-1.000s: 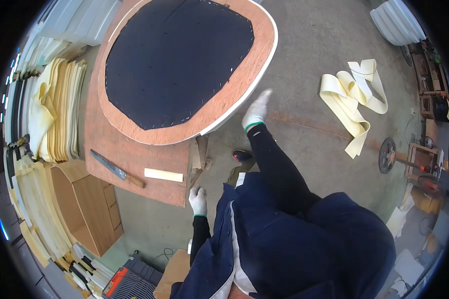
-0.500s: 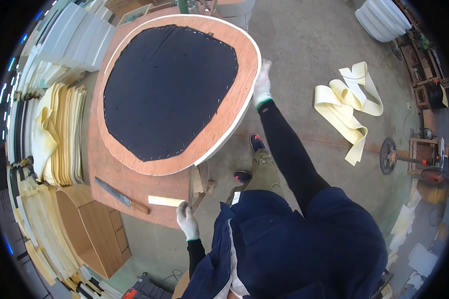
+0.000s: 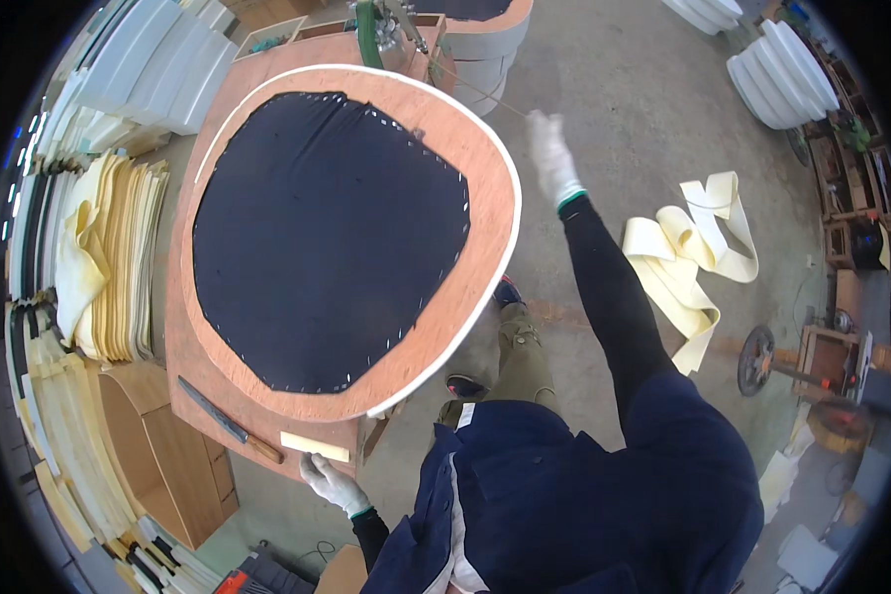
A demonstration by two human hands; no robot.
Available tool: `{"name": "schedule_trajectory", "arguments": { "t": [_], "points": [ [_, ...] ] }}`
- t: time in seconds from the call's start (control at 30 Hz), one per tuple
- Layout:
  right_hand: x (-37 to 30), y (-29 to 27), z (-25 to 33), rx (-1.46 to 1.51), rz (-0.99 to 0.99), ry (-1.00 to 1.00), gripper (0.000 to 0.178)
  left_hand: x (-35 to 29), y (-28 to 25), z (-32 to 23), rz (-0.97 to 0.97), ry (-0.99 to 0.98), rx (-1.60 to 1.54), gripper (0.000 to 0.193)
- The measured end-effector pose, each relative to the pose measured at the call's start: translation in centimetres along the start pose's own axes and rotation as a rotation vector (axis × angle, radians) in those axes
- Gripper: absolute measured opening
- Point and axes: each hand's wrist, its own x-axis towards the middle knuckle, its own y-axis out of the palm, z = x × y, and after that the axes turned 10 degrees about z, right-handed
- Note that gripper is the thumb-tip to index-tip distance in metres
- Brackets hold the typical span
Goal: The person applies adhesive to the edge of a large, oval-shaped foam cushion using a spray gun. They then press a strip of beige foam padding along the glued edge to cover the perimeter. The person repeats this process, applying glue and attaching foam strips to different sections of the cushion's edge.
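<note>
A large rounded wooden panel (image 3: 257, 381) with a white edge band and a black fabric centre (image 3: 327, 247) stapled round its rim rests on the worktable. My right hand (image 3: 552, 156), white-gloved and blurred by motion, hangs in the air right of the panel, apart from it. A thin cord (image 3: 470, 83) runs toward its fingertips; whether they touch it I cannot tell. At the table's near edge, my gloved left hand (image 3: 333, 483) has its fingers apart against the near side of a short cream foam strip (image 3: 315, 446). A wooden-handled knife (image 3: 223, 416) lies left of that strip.
The wooden table (image 3: 183, 332) carries a green-and-metal tool (image 3: 370, 35) at its far end. Stacked foam sheets (image 3: 119, 262) and a cardboard box (image 3: 173, 455) stand left. A curled foam strip (image 3: 678, 252) lies on the floor at right, near a wheeled stand (image 3: 757, 361).
My right hand has left the panel's edge and swung away to the right. My left hand has shifted from the foam strip's right end toward its middle. The whole view has shifted slightly.
</note>
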Motion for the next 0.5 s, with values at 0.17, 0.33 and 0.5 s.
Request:
{"name": "schedule_trajectory", "arguments": {
  "t": [0.17,0.33,0.5],
  "points": [
    [6.0,0.7,0.2,0.085,0.443,0.287,0.083,-0.5,3.4,-4.2,-0.152,-0.098,0.089,0.060],
    [10.6,3.3,1.1,-0.653,0.766,0.111,0.085,-2.8,6.5,-8.4,-0.205,-0.217,0.189,0.064],
    [17.8,4.6,-0.9,0.620,0.406,0.453,0.077,-4.6,8.3,-10.8,-0.234,-0.320,0.298,0.063]
  ]
}}
